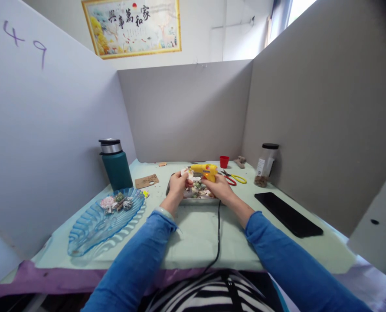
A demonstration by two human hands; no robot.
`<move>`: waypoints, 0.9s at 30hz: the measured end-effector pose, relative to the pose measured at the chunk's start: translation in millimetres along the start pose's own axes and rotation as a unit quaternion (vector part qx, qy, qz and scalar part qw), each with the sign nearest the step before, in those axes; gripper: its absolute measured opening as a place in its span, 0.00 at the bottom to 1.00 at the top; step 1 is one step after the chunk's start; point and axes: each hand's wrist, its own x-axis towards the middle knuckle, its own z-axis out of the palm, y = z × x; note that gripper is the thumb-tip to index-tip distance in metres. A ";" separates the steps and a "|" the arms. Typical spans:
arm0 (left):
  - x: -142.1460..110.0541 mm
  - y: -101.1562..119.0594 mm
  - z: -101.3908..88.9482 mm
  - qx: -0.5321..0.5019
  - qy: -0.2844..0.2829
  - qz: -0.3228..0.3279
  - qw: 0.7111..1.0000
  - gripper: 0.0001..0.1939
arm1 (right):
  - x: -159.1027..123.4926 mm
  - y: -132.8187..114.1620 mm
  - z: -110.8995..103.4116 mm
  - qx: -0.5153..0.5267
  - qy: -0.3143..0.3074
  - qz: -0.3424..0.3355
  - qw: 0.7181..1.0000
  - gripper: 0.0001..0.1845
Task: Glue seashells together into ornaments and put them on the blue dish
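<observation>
My right hand (219,186) is closed around a yellow glue gun (206,170), its nozzle pointing left. My left hand (179,184) pinches a small pale shell (185,173) right at the nozzle tip. Both hands hover over a metal tray (193,201) filled with several shells (197,190). The gun's black cord (218,234) runs from the tray down toward my body.
A blue glass leaf-shaped dish (95,227) with several shells sits at left, a teal thermos (115,164) behind it. Red-and-yellow scissors (233,178), a small red cup (224,161), a clear jar (266,165) and a black phone (288,214) lie at right. Partition walls enclose the table.
</observation>
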 end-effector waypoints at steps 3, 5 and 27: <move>-0.2 0.6 -0.2 -0.011 0.003 -0.009 1.000 0.10 | -0.2 -0.2 0.3 0.003 0.004 0.001 1.000 0.14; 0.3 0.8 -0.4 -0.020 0.010 -0.010 1.000 0.10 | -0.1 -0.2 0.4 0.007 0.004 -0.001 1.000 0.13; 2.2 1.5 -2.5 -0.069 0.057 0.009 0.996 0.11 | 0.0 1.2 -0.2 -0.004 -0.007 -0.004 1.000 0.12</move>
